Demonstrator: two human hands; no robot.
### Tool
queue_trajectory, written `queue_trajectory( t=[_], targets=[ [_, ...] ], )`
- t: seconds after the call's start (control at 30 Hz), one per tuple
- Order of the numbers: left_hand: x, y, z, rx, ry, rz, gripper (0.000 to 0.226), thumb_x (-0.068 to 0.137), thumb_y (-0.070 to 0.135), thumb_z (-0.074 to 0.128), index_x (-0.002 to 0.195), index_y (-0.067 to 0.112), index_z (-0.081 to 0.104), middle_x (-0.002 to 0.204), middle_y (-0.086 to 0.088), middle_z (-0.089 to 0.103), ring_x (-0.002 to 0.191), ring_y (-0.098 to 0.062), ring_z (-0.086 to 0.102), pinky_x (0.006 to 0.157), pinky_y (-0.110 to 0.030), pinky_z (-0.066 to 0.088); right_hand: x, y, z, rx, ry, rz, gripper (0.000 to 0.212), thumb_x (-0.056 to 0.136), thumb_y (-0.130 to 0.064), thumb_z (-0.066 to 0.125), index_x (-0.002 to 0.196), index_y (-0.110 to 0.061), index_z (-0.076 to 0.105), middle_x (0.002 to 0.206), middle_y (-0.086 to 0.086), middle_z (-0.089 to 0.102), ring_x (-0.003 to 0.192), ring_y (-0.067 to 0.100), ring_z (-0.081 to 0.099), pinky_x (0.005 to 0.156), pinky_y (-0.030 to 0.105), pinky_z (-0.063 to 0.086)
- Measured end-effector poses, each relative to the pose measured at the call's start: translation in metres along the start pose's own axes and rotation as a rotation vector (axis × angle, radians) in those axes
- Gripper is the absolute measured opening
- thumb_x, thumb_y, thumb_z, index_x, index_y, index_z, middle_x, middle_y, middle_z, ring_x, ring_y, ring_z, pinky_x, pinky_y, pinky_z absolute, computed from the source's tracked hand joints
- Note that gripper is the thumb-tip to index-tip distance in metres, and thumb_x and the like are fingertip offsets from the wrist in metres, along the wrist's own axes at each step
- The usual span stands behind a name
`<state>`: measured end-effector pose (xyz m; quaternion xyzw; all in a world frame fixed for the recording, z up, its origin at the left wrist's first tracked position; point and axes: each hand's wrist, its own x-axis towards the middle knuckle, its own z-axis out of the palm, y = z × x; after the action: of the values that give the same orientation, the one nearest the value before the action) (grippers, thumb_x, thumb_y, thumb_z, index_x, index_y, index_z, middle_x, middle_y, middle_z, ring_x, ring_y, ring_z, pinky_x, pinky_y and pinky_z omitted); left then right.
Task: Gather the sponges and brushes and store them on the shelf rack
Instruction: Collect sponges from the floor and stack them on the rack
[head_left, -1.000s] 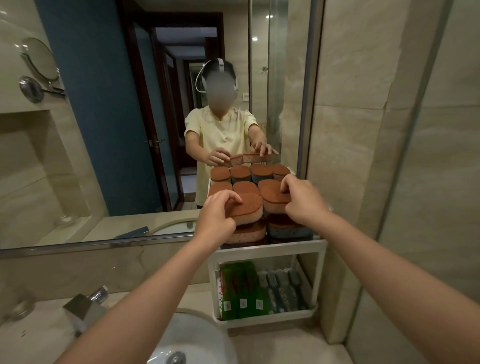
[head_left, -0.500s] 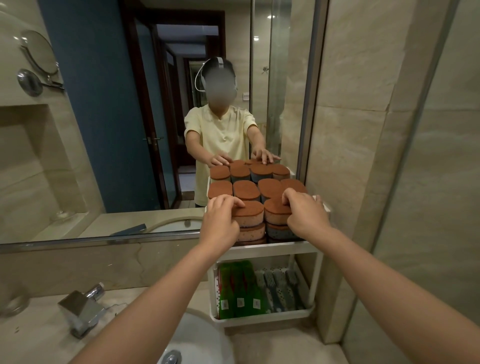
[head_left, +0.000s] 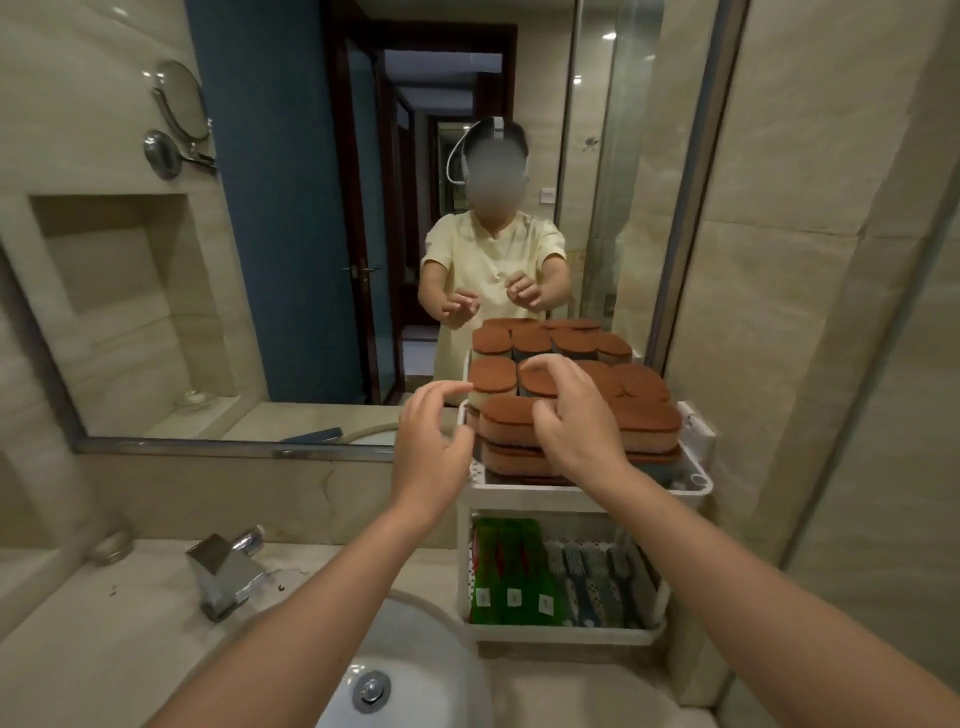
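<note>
The sponges (head_left: 649, 421), brown-topped, fill the top tier of the white shelf rack (head_left: 696, 483) in stacked layers. The rack stands on the counter (head_left: 104, 649) at about 2 o'clock from the sink (head_left: 415, 670), tight in the corner against the mirror (head_left: 291, 208). How many layers the pile has cannot be counted, because both hands cover its front and only the edges of the lower sponges show.

The left hand (head_left: 431, 441) is at the rack's 9 o'clock side. Its fingers are loosely bent and hold nothing, and the forefinger reaches towards the nearest sponge; whether it touches is unclear. The right hand (head_left: 576, 421) is spread over the middle of the pile, its fingers arched and gripping nothing. Its fingertips are hidden behind its own knuckles, so contact cannot be judged. The two hands are near one another but apart, and the mirror shows both of them empty.

In the lower tier, green packs (head_left: 511, 571) with white labels stand at the 9 o'clock side. Beside them, towards 3 o'clock, are the brushes (head_left: 597, 582), grey-blue and speckled, too blurred to count. The rack's far post is cut off by the sponges.

A chrome faucet (head_left: 223, 577) sits at the sink's 10 o'clock. The sink itself runs off the bottom edge.
</note>
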<state>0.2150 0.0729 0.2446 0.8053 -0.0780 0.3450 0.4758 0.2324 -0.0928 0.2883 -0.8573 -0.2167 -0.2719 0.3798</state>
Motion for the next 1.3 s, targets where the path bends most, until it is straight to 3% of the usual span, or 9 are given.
queue_trajectory(
  t=[0.1, 0.27, 0.37, 0.5, 0.7, 0.9, 1.03, 1.17, 1.3],
  targets=[
    [-0.018, -0.015, -0.036, -0.040, 0.112, -0.095, 0.057, 0.084, 0.006, 0.053, 0.103, 0.060, 0.049, 0.115, 0.031, 0.051, 0.112, 0.010, 0.047, 0.087, 0.000, 0.038, -0.002, -0.031, 0.037, 0.135, -0.066, -0.061, 0.039, 0.084, -0.011, 0.047, 0.117, -0.030, 0.053, 0.117, -0.016, 0.052, 0.107, 0.002, 0.050, 0.085, 0.025, 0.044],
    [-0.053, -0.043, -0.112, -0.031, 0.358, -0.237, 0.055, 0.078, -0.007, 0.047, 0.104, 0.041, 0.055, 0.113, 0.009, 0.058, 0.109, -0.002, 0.055, 0.096, -0.022, 0.044, -0.018, -0.082, 0.120, 0.255, -0.266, -0.149, 0.045, 0.079, -0.008, 0.051, 0.120, -0.026, 0.055, 0.123, -0.008, 0.057, 0.113, 0.011, 0.053, 0.094, 0.034, 0.046],
    [-0.083, -0.063, -0.165, 0.003, 0.458, -0.366, 0.050, 0.081, -0.005, 0.048, 0.105, 0.038, 0.056, 0.116, 0.005, 0.059, 0.107, -0.010, 0.057, 0.091, -0.030, 0.049, -0.038, -0.116, 0.172, 0.305, -0.399, -0.153, 0.048, 0.079, -0.011, 0.052, 0.123, -0.028, 0.053, 0.125, -0.008, 0.056, 0.116, 0.011, 0.051, 0.091, 0.028, 0.042],
    [-0.131, -0.079, -0.230, 0.057, 0.615, -0.475, 0.045, 0.084, -0.004, 0.048, 0.105, 0.036, 0.054, 0.114, 0.005, 0.061, 0.102, -0.013, 0.060, 0.078, -0.011, 0.045, -0.075, -0.165, 0.237, 0.368, -0.677, -0.168, 0.052, 0.081, -0.018, 0.053, 0.133, -0.026, 0.047, 0.133, -0.004, 0.051, 0.121, 0.013, 0.049, 0.100, 0.034, 0.043],
    [-0.231, -0.082, -0.319, 0.161, 0.861, -0.631, 0.041, 0.087, -0.001, 0.047, 0.110, 0.032, 0.055, 0.111, 0.013, 0.060, 0.096, -0.007, 0.059, 0.078, -0.012, 0.045, -0.160, -0.254, 0.311, 0.442, -0.978, -0.302, 0.052, 0.082, -0.016, 0.055, 0.133, -0.021, 0.047, 0.131, -0.003, 0.053, 0.111, 0.012, 0.054, 0.090, 0.030, 0.044],
    [-0.342, -0.073, -0.396, 0.233, 1.099, -0.759, 0.037, 0.088, -0.002, 0.050, 0.106, 0.030, 0.056, 0.107, 0.010, 0.062, 0.088, -0.001, 0.060, 0.073, -0.006, 0.044, -0.259, -0.344, 0.349, 0.480, -1.248, -0.450, 0.050, 0.086, -0.016, 0.054, 0.135, -0.019, 0.045, 0.132, 0.004, 0.052, 0.112, 0.016, 0.054, 0.092, 0.029, 0.044],
    [-0.414, -0.059, -0.439, 0.283, 1.214, -0.822, 0.037, 0.087, -0.006, 0.049, 0.111, 0.021, 0.057, 0.107, 0.002, 0.060, 0.088, -0.011, 0.060, 0.075, -0.008, 0.045, -0.328, -0.401, 0.358, 0.489, -1.384, -0.530, 0.052, 0.086, -0.015, 0.054, 0.137, -0.017, 0.045, 0.138, 0.006, 0.051, 0.123, 0.019, 0.051, 0.104, 0.033, 0.041],
    [-0.485, -0.043, -0.472, 0.309, 1.300, -0.895, 0.038, 0.087, -0.007, 0.049, 0.113, 0.019, 0.056, 0.109, 0.001, 0.060, 0.090, -0.012, 0.060, 0.078, -0.010, 0.046, -0.396, -0.447, 0.365, 0.482, -1.490, -0.593, 0.052, 0.088, -0.010, 0.053, 0.139, -0.013, 0.044, 0.132, 0.008, 0.053, 0.120, 0.015, 0.053, 0.098, 0.021, 0.038],
    [-0.556, -0.024, -0.496, 0.347, 1.407, -0.965, 0.038, 0.087, -0.006, 0.050, 0.116, 0.017, 0.056, 0.111, 0.000, 0.060, 0.092, -0.012, 0.060, 0.080, -0.011, 0.045, -0.459, -0.490, 0.367, 0.475, -1.606, -0.648, 0.051, 0.090, -0.011, 0.053, 0.139, -0.017, 0.043, 0.135, 0.005, 0.051, 0.118, 0.015, 0.053, 0.103, 0.029, 0.041]
  ],
)
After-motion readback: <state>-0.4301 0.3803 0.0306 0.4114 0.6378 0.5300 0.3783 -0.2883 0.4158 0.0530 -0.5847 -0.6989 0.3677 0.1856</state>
